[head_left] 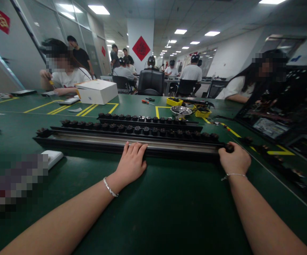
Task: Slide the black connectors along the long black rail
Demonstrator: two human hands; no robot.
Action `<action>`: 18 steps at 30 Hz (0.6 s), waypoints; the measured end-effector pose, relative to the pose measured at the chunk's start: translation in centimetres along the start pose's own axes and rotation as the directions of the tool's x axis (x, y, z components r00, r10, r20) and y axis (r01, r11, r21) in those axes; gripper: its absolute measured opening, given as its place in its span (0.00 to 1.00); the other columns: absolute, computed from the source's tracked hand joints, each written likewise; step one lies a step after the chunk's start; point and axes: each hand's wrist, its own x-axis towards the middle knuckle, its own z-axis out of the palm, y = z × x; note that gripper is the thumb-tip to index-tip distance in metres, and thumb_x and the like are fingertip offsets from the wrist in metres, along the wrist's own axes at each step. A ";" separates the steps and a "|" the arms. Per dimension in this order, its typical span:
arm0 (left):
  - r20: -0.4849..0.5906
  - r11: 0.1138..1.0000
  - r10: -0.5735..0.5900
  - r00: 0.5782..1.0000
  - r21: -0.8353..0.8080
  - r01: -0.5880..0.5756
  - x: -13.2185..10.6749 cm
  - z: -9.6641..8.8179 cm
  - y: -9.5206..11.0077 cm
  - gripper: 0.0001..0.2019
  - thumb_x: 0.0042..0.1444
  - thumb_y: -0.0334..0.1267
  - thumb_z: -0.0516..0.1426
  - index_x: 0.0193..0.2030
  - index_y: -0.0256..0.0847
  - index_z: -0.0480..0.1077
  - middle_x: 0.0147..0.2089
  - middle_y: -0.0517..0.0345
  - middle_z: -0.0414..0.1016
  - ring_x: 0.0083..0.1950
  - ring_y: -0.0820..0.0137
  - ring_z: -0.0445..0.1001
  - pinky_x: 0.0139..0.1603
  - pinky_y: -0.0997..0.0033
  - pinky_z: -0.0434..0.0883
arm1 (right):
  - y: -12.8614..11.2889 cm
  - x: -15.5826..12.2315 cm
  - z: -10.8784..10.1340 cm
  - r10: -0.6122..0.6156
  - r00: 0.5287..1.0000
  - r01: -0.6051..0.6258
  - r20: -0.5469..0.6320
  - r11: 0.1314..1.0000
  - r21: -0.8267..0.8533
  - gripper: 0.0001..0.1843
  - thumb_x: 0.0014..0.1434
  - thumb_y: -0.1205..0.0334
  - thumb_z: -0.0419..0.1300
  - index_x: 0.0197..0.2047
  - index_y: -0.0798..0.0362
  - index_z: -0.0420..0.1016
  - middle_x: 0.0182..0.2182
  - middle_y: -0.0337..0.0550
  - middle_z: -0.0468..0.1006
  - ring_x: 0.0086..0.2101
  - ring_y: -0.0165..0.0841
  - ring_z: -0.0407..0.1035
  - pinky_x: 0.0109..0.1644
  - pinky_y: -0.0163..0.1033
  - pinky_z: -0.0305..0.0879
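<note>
A long black metal channel (174, 153) with a shiny inner strip lies crosswise on the green table in front of me. My left hand (132, 160) rests on its near edge around the middle, with the fingers stretched out over the rim. At the right end, my right hand (235, 159) is closed around a small round black piece (229, 148), which sits at the channel's end. A similar black piece (44, 132) stands at the left end. Just behind are two more black channels, with rows of round black pieces (137, 130) along them.
A white box (97, 91) stands at the back left. Farther right are a metal bowl (181, 111), yellow trays (174, 101) and an orange screwdriver (146, 102). An open black case (281, 117) occupies the right side. People sit at both sides of the table. A white-ended object (53, 157) lies left.
</note>
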 end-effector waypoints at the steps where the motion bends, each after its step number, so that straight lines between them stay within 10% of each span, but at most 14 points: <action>1: -0.001 1.000 0.001 1.000 0.001 -0.001 0.0 0.0 0.0 0.27 0.51 0.35 0.54 0.60 0.39 0.59 0.56 0.47 0.66 0.61 0.57 0.60 0.67 0.46 0.47 | 0.0 0.0 0.0 0.003 1.000 -0.003 -0.003 1.000 0.003 0.24 0.47 0.57 0.55 0.47 0.56 0.75 0.41 0.50 0.77 0.46 0.44 0.68 0.55 0.52 0.60; 18: -0.003 1.000 0.006 1.000 0.002 -0.006 0.0 0.0 -0.1 0.27 0.52 0.35 0.54 0.60 0.39 0.59 0.56 0.47 0.66 0.61 0.56 0.60 0.67 0.46 0.47 | 0.7 0.2 0.3 0.035 0.997 -0.031 -0.075 0.998 0.050 0.24 0.45 0.56 0.55 0.44 0.56 0.75 0.36 0.48 0.76 0.41 0.41 0.69 0.55 0.50 0.60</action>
